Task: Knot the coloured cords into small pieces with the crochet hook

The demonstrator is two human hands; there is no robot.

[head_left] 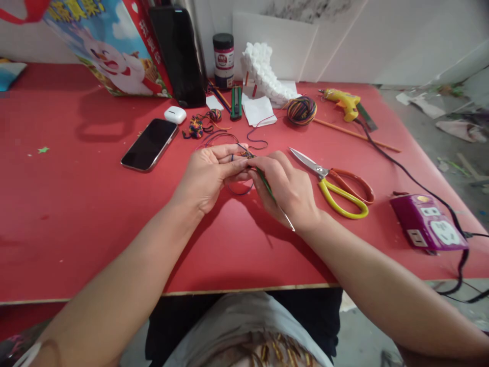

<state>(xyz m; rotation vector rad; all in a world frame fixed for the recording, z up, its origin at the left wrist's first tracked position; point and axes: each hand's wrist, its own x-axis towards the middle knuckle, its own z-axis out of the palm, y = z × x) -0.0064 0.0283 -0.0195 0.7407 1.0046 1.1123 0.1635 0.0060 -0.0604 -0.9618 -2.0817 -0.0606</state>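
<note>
Left hand (208, 176) pinched the limp, light thread (240, 193) at the wrap, while right hand (289, 192) closed on the thin, seemingly stiff stick (270, 192), best held mid-shaft.

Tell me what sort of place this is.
Probably a home craft table: hot glue gun, yarn ball and scissors on the red tabletop; left hand pinches thread, right hand a green stick.

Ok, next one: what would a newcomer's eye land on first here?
The two hands meeting at the middle of the red table: the left hand pinches coloured thread, and the right hand grips a thin green needle. Just right of them lie yellow-and-orange scissors, with a dark phone to the left.
</note>
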